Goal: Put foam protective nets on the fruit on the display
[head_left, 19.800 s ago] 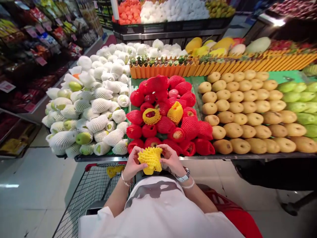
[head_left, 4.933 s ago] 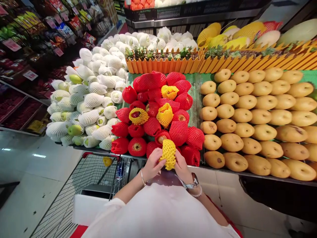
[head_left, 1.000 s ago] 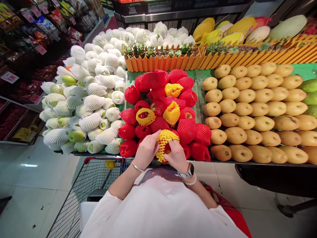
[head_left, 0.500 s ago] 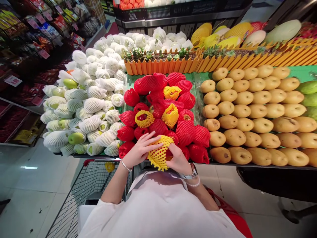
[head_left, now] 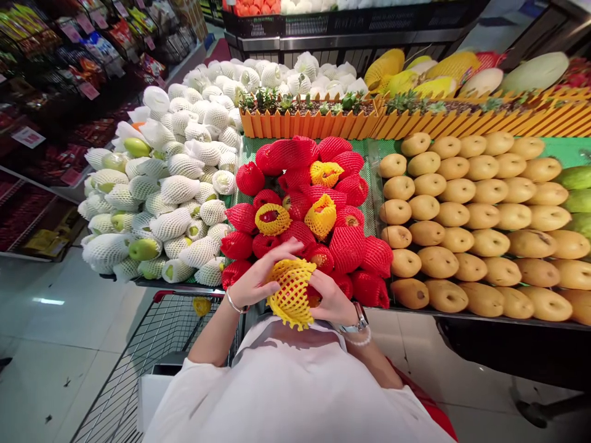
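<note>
A fruit in a yellow foam net [head_left: 292, 295] is between my two hands, just in front of my chest at the display's edge. Reddish-brown skin shows at its right end. My right hand [head_left: 333, 299] is closed around the right side. My left hand [head_left: 258, 275] cups the left side, its thumb against the net and its fingers stretched along the far edge. Right beyond are red-netted fruits [head_left: 346, 246] in a heap. Among them sit a yellow-netted fruit [head_left: 273, 219] and another upright yellow-netted fruit [head_left: 321, 216].
White-netted fruits [head_left: 170, 191] are piled at the left, and bare yellow-brown fruits [head_left: 466, 240] lie in rows at the right. Behind the heap runs an orange picket planter [head_left: 309, 125]. A shopping cart [head_left: 124, 363] stands at my left, below the display. Snack shelves [head_left: 69, 92] line the far left.
The yellow-netted fruit has come slightly closer to me and left. My left hand's fingers have slid off its top to the far edge, while my right hand keeps its grip.
</note>
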The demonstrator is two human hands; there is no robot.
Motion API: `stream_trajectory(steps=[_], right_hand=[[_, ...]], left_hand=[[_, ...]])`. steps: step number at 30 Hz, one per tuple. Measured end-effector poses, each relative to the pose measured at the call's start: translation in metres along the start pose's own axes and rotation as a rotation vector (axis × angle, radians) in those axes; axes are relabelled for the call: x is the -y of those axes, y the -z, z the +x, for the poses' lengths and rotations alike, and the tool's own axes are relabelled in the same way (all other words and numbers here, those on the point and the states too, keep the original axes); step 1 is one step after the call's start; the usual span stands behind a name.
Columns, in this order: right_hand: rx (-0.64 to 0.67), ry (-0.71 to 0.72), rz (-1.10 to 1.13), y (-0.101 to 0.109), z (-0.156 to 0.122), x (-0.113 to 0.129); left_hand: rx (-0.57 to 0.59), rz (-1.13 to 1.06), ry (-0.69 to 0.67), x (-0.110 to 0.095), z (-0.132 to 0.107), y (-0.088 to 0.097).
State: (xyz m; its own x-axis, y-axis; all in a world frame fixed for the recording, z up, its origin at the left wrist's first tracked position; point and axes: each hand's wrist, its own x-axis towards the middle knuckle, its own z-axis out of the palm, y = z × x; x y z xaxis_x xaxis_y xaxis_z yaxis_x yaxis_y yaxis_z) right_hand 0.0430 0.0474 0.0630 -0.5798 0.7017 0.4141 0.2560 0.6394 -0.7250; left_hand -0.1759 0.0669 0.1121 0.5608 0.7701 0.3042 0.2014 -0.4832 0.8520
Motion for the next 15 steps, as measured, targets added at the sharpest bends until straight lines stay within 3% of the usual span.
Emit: stream_trajectory(steps=[3, 8, 11, 15], right_hand=[[0.013, 0.084, 0.009, 0.001, 0.0, 0.0], [-0.116, 0.107, -0.025, 0.008, -0.003, 0.001], [-0.182, 0.041, -0.103, 0.01, -0.005, 0.0], [-0.236, -0.051, -0.203, 0.004, -0.008, -0.008]], left_hand=[[0.235, -0.201, 0.048, 0.003, 0.006, 0.002], [0.26, -0.154, 0.294, 0.016, -0.002, 0.003], [0.077, -0.185, 0.375, 0.026, -0.01, -0.005], [-0.23, -0.573, 0.292, 0.028, -0.016, -0.037]])
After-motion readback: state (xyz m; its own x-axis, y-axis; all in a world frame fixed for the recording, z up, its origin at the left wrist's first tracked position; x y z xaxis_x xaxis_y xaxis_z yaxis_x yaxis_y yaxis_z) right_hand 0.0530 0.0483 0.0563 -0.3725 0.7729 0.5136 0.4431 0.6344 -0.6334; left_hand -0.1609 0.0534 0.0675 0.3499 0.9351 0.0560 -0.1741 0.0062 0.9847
